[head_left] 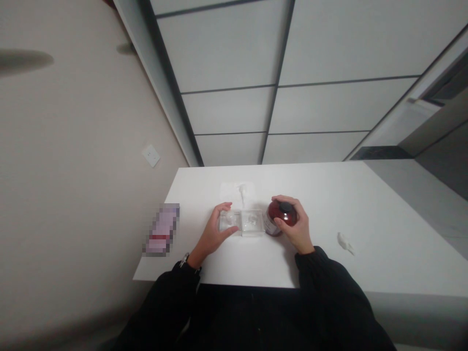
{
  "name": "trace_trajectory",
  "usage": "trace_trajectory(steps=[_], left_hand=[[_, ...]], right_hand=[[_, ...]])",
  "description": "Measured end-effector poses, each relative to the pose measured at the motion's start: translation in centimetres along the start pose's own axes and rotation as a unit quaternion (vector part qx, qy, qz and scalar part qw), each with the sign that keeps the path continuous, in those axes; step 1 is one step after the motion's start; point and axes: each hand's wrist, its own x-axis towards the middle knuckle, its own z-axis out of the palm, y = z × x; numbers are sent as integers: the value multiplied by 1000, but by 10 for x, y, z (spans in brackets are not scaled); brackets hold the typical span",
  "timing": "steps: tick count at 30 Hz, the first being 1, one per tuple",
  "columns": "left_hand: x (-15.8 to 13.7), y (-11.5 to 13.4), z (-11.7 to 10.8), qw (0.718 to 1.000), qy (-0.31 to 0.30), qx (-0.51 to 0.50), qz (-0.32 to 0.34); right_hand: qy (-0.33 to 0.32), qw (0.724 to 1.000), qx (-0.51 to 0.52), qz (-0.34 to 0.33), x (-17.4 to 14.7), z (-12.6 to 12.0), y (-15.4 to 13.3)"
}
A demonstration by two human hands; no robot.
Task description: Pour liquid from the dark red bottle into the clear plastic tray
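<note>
On a white worktop (365, 204), the left hand (215, 231) pinches a clear plastic box (242, 223) while the right hand (296, 225) wraps a dark red bottle (280, 218) touching it; tilting could spill liquid.

White table (383, 234) bears all items. Crumpled white scrap (345, 242) lies well right of the right hand, apart from it. Flat white sheet w/ small white piece on it (239, 189) sits just beyond the hands. Blurred purple/red pack (163, 229) at table's left edge, left of the left hand. Wall socket (151, 155) on wall, far left.
</note>
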Motion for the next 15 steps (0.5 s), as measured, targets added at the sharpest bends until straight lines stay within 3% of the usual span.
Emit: trace_trajectory(steps=[15], left_hand=[[1,0,4,998,19,46,23]], right_hand=[[8,1000,11,2,-1,1,3]])
